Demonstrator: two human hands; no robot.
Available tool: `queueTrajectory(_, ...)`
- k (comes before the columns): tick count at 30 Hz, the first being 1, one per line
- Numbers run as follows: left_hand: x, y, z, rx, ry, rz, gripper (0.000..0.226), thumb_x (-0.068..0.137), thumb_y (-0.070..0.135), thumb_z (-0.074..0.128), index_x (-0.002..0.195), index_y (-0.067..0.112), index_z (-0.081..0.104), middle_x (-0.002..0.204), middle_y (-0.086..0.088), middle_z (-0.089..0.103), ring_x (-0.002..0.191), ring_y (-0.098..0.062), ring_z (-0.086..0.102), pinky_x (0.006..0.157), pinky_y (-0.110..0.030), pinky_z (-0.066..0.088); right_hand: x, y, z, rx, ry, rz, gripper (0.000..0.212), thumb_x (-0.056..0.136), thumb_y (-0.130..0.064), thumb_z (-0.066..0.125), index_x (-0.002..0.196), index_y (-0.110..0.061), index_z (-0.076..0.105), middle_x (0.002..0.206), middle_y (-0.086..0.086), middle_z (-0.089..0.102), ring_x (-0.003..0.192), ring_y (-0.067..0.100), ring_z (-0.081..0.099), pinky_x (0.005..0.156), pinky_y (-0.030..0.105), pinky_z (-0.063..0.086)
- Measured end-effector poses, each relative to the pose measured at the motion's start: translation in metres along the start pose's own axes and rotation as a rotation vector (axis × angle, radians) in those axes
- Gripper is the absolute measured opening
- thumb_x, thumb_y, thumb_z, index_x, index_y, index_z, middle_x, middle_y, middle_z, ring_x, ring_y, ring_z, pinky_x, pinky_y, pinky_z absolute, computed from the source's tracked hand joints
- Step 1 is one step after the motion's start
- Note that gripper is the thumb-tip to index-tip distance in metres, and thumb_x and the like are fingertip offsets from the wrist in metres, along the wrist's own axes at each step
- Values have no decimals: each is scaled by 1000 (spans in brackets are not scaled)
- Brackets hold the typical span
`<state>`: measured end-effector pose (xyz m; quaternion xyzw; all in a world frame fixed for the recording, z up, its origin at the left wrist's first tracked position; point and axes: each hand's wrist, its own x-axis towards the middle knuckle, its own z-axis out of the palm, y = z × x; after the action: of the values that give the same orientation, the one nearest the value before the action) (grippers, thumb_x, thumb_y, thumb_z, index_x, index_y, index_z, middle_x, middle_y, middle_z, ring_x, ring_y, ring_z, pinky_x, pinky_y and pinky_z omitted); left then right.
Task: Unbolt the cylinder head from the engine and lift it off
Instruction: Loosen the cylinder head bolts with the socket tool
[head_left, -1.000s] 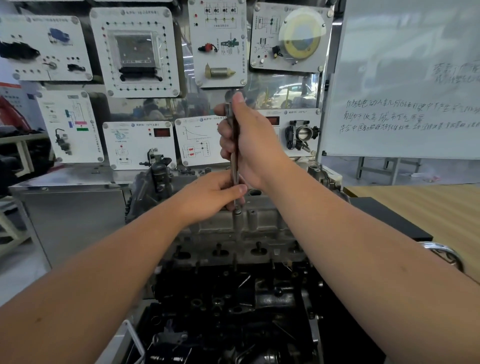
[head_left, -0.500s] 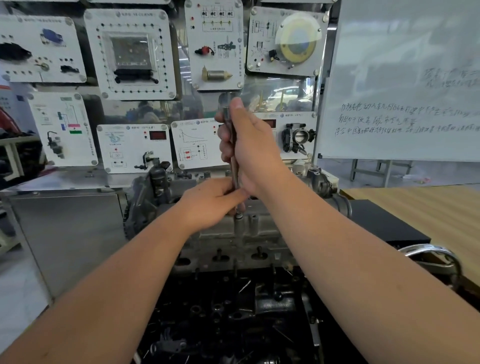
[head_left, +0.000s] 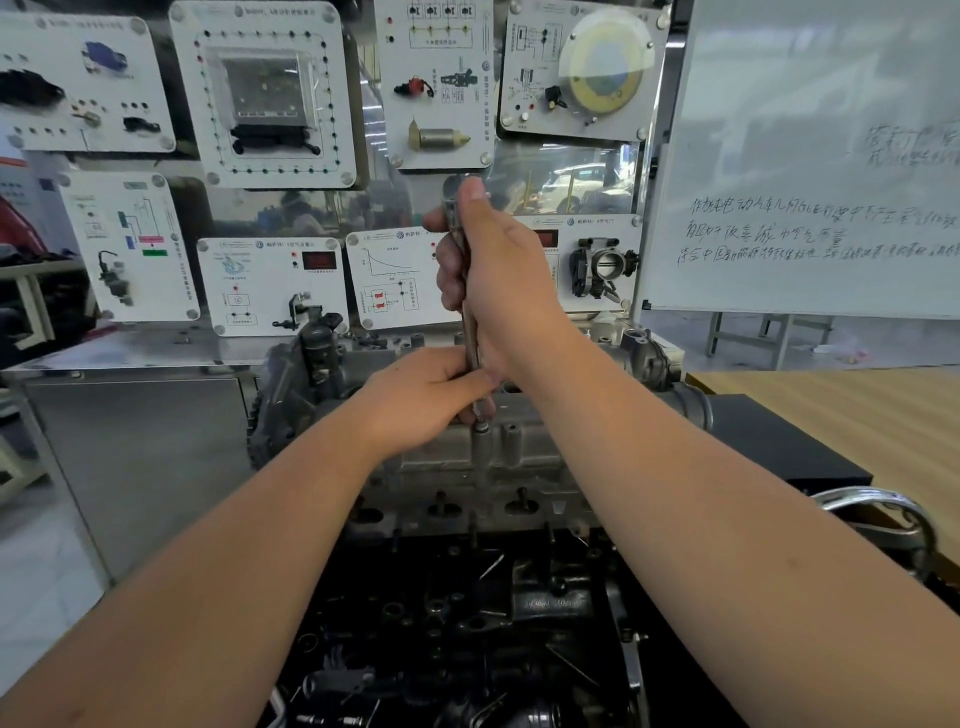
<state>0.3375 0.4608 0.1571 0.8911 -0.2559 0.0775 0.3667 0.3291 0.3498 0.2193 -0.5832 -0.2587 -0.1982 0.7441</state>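
Nearest to the camera, the dark engine block (head_left: 467, 623) is lying low in the view, full of black oily parts and small holes. Both bare forearms are reaching over it from the lower corners. Just behind the block, the grey cylinder head (head_left: 498, 467) is sitting on top of the engine, in the middle of the view, with round bosses along its upper edge.

Above the head, a long thin metal tool (head_left: 470, 332) is standing nearly upright, and its lower tip is meeting one of the bosses on the cylinder head. The left hand (head_left: 426, 400) is grasping the lower end of the tool, its fingers curled around the shaft close to the boss. The right hand (head_left: 498, 280) is clenching the upper part of the same tool, with the thumb pressing near the top end.

To the right, a shiny metal ring (head_left: 883, 514) is showing beside a black box (head_left: 769, 436), and a wooden bench (head_left: 857, 415) is lying behind them. Farther back, white training panels (head_left: 270, 93) with car parts are hanging on a metal wall, and a whiteboard (head_left: 810, 156) with handwriting is standing at the right.
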Motion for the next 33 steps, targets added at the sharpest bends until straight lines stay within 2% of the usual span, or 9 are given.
queueTrajectory(3, 0, 0, -1, -2, -11, 30, 20, 103, 42, 53, 99, 31, 70, 87, 20, 76, 78, -2, 72, 86, -40, 56, 0, 2, -1, 70, 6, -3, 40, 106, -47, 37, 92, -18, 61, 51, -8, 33, 45, 11, 24, 47, 25, 20)
queueTrajectory(8, -1, 0, 0, 48, 34, 67, 28, 98, 55, 54, 90, 33, 69, 83, 22, 74, 76, 1, 71, 85, -47, 58, -6, 5, -1, -98, 112, -205, 14, 104, -38, 50, 94, -28, 53, 63, -12, 49, 48, 9, 37, 47, 26, 32)
queueTrajectory(13, -1, 3, 1, 31, 42, 33, 52, 79, 76, 45, 92, 31, 68, 83, 20, 74, 76, -3, 72, 86, -46, 58, -1, -1, -4, 48, 38, -63, 35, 106, -37, 45, 85, -18, 65, 59, -7, 51, 51, 10, 43, 48, 26, 34)
queueTrajectory(17, 0, -3, -1, -79, 15, 55, 20, 102, 41, 55, 100, 27, 70, 91, 14, 75, 79, -8, 73, 86, -41, 55, 2, 0, -2, 126, 27, 43, 45, 107, -44, 38, 85, -14, 64, 52, -7, 36, 44, 10, 27, 44, 25, 21)
queueTrajectory(20, -2, -3, -1, -34, 30, 84, 15, 102, 35, 57, 98, 29, 70, 89, 18, 75, 77, -3, 72, 76, -29, 50, 0, 1, -1, 57, 48, 1, 43, 103, -52, 40, 90, -14, 56, 50, -10, 35, 43, 9, 26, 43, 22, 22)
queueTrajectory(24, -3, 0, -1, -21, 38, 71, 19, 101, 38, 58, 101, 25, 71, 90, 13, 76, 79, -7, 73, 83, -42, 57, -5, -1, -1, -70, 113, -110, 22, 103, -45, 48, 93, -26, 52, 58, -8, 43, 48, 8, 34, 46, 24, 31)
queueTrajectory(27, -4, 3, 1, 46, 68, 61, 33, 99, 49, 58, 101, 18, 68, 88, 4, 76, 85, -21, 72, 87, -54, 56, -8, -4, -2, -38, 104, -126, 27, 106, -37, 46, 85, -23, 56, 57, -6, 47, 49, 10, 37, 46, 25, 32)
queueTrajectory(30, -5, 6, 0, 65, 69, 50, 45, 91, 67, 50, 100, 26, 67, 90, 8, 74, 86, -15, 71, 88, -51, 55, -5, -10, -1, 10, 53, -43, 36, 107, -34, 44, 83, -18, 65, 60, -7, 53, 53, 9, 43, 48, 23, 35)
queueTrajectory(33, -4, 1, -1, -35, 14, 49, 16, 99, 47, 55, 101, 37, 67, 93, 16, 76, 84, -4, 72, 88, -40, 55, -2, -14, 2, 84, 1, 86, 43, 109, -38, 39, 86, -14, 67, 53, -6, 41, 45, 9, 32, 45, 24, 26)
